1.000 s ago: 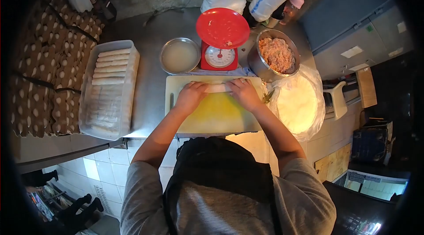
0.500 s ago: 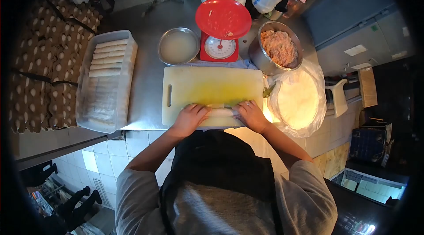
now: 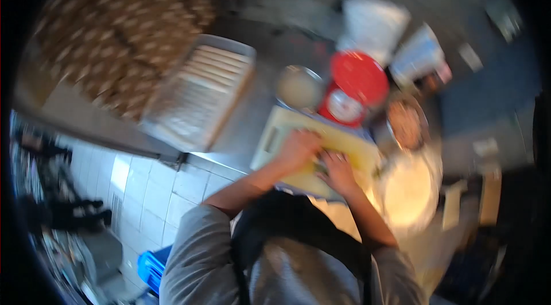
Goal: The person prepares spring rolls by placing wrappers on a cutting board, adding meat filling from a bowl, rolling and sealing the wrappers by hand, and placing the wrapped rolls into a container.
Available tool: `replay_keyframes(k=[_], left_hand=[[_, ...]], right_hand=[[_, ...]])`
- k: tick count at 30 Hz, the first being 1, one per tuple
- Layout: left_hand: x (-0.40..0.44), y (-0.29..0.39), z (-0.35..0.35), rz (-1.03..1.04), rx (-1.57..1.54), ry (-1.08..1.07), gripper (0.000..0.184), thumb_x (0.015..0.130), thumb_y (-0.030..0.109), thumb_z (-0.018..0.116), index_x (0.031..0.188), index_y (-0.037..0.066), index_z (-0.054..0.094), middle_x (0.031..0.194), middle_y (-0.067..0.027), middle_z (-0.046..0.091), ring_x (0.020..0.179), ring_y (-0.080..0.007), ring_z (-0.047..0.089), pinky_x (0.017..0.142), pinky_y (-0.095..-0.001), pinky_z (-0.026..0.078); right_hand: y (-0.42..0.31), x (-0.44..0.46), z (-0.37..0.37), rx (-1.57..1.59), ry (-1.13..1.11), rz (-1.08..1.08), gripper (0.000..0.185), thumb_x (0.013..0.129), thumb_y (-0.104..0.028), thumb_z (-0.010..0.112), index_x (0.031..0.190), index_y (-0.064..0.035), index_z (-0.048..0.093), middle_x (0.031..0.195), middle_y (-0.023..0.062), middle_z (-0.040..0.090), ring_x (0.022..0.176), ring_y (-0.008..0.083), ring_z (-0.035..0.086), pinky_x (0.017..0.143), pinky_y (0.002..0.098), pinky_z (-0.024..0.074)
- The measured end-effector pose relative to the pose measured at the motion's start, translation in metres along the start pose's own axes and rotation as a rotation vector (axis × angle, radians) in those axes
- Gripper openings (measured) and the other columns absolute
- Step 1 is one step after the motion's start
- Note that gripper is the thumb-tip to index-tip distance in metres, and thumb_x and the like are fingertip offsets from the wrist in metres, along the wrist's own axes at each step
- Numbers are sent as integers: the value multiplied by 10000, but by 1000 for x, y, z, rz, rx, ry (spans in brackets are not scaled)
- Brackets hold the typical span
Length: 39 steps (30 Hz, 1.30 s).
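My left hand [image 3: 301, 147] is over the middle of the yellowish cutting board [image 3: 267, 153], fingers pointing right. Close beside it, a little lower and to the right, my right hand [image 3: 338, 173] is also over the board, its fingers towards the left hand. Motion blur smears both hands, so their grip is unclear. The white spring roll seen between them earlier cannot be made out now; the hands may be covering it. Just beyond the board stand a red dial scale [image 3: 345, 105] with a round red pan [image 3: 360, 77] and a metal bowl of pale liquid [image 3: 299, 88].
A clear plastic tub [image 3: 232, 101] with several white rolls [image 3: 215, 67] stands left, near stacked egg trays [image 3: 120, 29]. On the right are a metal pot [image 3: 426, 133] of orange-pink filling [image 3: 406, 124] and a stack of round pale wrappers [image 3: 406, 193] in plastic. White bags [image 3: 376, 24] stand behind.
The view has swung and tilted, so the table appears turned and shifted right, with blur. My hands, earlier apart at the roll's two ends, are now close together over the board.
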<state>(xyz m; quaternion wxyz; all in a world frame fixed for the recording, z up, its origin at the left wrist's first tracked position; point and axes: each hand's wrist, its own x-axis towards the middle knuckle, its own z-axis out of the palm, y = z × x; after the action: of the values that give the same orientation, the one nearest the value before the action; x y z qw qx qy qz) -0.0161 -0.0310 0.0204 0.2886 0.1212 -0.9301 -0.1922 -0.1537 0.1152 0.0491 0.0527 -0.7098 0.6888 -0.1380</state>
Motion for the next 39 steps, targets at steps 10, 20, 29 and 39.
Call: replay_keyframes(k=[10,20,29,39], left_hand=[[-82,38,-18,-489,-301,24,394,824,232,654,1184,109,551,969,-130,643,934,-311,599,879,-403,443],[-71,23,-21,-995,-1147,582,528,809,219,750,1231,6,513,1055,-81,626,1054,-190,578,942,-306,436],[6,84,-161,-464,-1045,361,254,780,161,767,778,66,531,785,-1,586,758,-88,548,702,-255,451],[16,111,-182,-496,-623,605,237,706,133,763,744,56,542,679,-64,595,640,-144,562,605,-302,455]], right_hand=[[20,28,23,-24,55,-101,454,749,-166,702,1163,-36,567,1066,161,583,1024,352,535,874,460,401],[-22,51,-10,607,-86,50,258,793,-32,684,1024,-4,572,887,66,544,795,204,543,746,299,436],[-90,59,-40,1297,10,-17,373,870,-107,681,1196,-13,527,1156,51,568,1045,159,536,887,272,416],[-81,47,-89,414,661,-451,502,982,-342,329,1326,13,415,1356,213,424,1260,381,401,1079,500,278]])
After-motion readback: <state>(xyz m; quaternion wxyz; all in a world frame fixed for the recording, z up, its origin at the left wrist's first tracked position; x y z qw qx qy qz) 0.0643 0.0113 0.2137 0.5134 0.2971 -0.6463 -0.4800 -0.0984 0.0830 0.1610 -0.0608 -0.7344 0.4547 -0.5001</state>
